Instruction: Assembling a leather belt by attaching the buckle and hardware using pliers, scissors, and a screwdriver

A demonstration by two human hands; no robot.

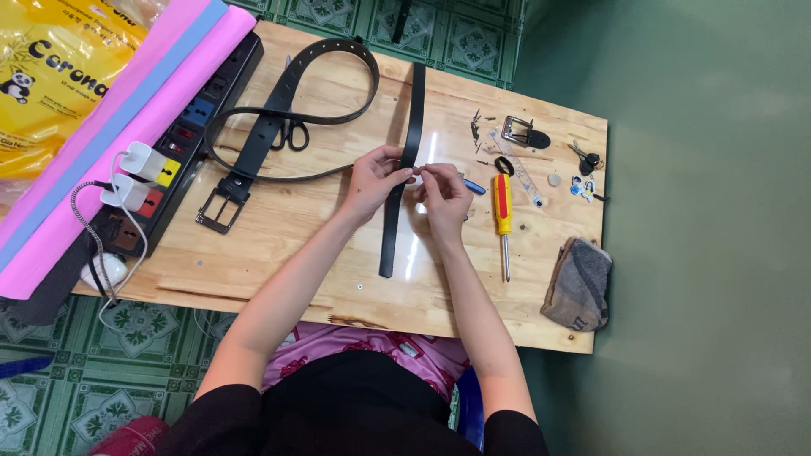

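A straight black belt strap lies lengthwise on the wooden table. My left hand pinches its edge near the middle. My right hand is just right of the strap, fingertips closed on something small that I cannot make out; a blue-tipped tool pokes out beside it. A second black belt with a metal buckle curls in a loop at the table's left, with black scissors lying on it.
A yellow and red screwdriver, a loose buckle, small screws, a clear ruler and keys lie at the right. A folded cloth sits at the right edge. A power strip with chargers and pink foam sheets occupy the left.
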